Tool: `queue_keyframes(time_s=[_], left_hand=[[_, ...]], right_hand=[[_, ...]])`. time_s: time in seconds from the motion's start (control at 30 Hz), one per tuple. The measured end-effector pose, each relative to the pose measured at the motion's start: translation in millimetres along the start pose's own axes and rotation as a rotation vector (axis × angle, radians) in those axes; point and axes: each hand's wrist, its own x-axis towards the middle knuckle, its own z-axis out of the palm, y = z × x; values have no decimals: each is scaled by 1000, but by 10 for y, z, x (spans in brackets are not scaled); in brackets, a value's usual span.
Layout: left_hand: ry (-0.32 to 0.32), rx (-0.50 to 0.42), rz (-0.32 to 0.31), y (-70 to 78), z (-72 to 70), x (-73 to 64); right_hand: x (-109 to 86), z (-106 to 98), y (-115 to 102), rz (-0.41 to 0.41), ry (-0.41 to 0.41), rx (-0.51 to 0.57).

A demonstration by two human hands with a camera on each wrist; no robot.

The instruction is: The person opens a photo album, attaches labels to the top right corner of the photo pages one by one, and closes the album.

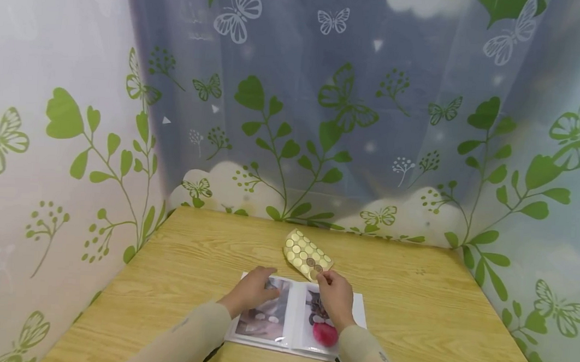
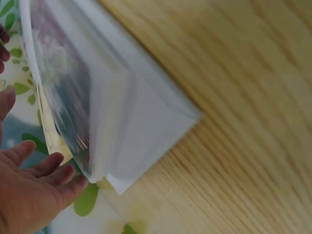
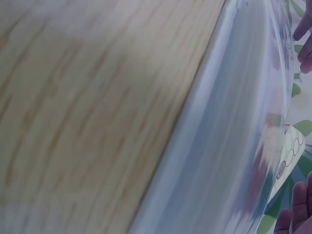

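An open photo album with clear sleeves lies on the table. My left hand is over its left page, fingers loosely extended; in the left wrist view those fingers reach beside the page edge. My right hand is above the right page. Its thumb and forefinger come together at the near end of a sheet of round gold stickers, where two circles look brown. I cannot tell whether they pinch a sticker. A photo fills the left sleeve; a bright pink shape shows in the right one.
The wood-grain table extends on both sides of the album. A curtain printed with green leaves and butterflies encloses its back and sides.
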Motion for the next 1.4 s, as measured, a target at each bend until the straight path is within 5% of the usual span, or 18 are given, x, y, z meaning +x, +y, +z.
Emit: queue_keyframes(time_s=[0.4, 0.8, 1.4], left_hand=[[-87, 340, 117, 18, 38, -287], [-115, 289, 131, -45, 17, -504], [-172, 339, 147, -36, 17, -587]], right_hand=[[11, 45, -6, 9, -22, -23], [9, 96, -44, -21, -35, -54], [12, 232, -39, -88, -52, -127]])
